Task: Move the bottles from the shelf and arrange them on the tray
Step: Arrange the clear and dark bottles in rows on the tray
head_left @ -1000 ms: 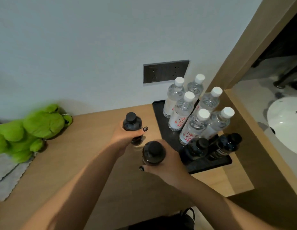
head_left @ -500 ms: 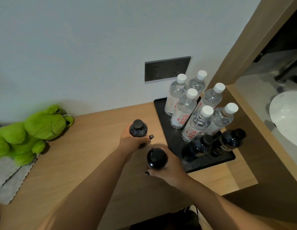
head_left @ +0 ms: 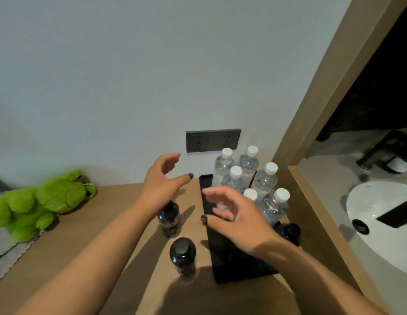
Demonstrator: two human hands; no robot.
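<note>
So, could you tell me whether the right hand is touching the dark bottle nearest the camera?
Apart. The head view shows the right hand open above the tray, with bare wooden tabletop visible between it and the near dark bottle.

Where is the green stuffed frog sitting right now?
In the head view the green stuffed frog lies at the far left of the wooden counter, against the wall, partly on a grey cloth, well left of both hands.
</note>
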